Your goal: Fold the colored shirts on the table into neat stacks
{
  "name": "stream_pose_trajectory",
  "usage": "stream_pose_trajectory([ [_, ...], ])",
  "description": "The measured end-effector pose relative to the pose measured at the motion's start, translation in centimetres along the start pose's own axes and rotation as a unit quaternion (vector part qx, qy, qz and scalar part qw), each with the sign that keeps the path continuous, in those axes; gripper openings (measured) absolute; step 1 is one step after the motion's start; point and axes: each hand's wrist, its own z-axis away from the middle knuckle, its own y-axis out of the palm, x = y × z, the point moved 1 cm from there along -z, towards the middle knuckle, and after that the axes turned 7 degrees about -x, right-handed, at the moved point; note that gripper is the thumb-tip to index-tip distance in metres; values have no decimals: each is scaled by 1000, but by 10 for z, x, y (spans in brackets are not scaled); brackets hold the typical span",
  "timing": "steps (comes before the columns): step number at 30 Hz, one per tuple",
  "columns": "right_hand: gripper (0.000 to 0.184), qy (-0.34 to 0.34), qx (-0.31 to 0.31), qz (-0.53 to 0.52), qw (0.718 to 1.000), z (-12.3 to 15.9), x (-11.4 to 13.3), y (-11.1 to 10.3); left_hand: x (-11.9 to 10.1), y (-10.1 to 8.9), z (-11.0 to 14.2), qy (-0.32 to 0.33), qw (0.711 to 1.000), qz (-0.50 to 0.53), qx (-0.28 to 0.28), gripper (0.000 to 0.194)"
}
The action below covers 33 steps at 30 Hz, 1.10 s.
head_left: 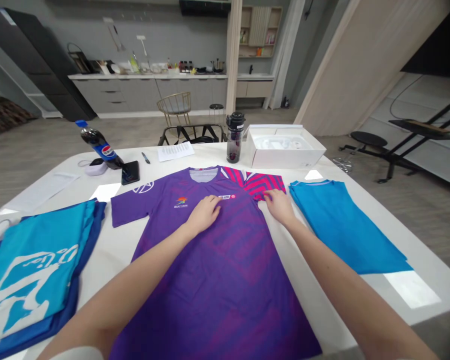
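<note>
A purple T-shirt [225,270] is spread face up on the white table, its neckline away from me and its lower end running out of view. One sleeve is plain purple with a white emblem; the other has pink and purple stripes. My left hand [205,214] lies on the chest beside a small white logo, palm down, fingers resting on the fabric. At the lower edge of the striped sleeve [264,184], my right hand [279,206] has its thumb and fingers closed together on the cloth.
Folded teal and navy shirts [33,265] lie at left, a folded blue garment [341,225] at right. Along the far side stand a cola bottle [99,145], a phone [130,172], a pen [146,158], a paper [175,151], a dark drink bottle [234,140] and a white box [285,150].
</note>
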Motion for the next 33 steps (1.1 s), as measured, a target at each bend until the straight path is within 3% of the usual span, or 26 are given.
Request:
stream_pose_trajectory([
  [4, 39, 63, 13, 100, 993, -61, -21, 5, 13, 30, -104, 1, 999, 34, -7, 40],
  [7, 41, 60, 11, 139, 988, -93, -37, 13, 17, 54, -171, 2, 1000, 12, 5, 42],
  [12, 43, 67, 52, 176, 981, -118, -68, 21, 29, 79, -237, -59, 996, -33, 52, 44],
  [15, 39, 80, 78, 187, 976, -121, -82, 22, 42, 85, -254, -88, 992, -40, 77, 34],
  [20, 37, 82, 85, 192, 974, -119, -91, 21, 54, 88, -260, -107, 989, -26, 96, 25],
  [25, 30, 83, 80, 127, 985, -113, -86, -10, 51, 91, -257, -126, 988, -12, 86, 13],
  [29, 27, 55, 83, -65, 993, -105, -48, -66, 44, 85, -248, -126, 990, 14, 63, 10],
  [31, 29, 35, 102, -189, 976, -103, -10, -94, 39, 77, -242, -126, 991, 30, 41, 11],
  [33, 30, 33, 145, -302, 942, -108, 39, -112, 36, 65, -233, -130, 990, 45, 12, 16],
])
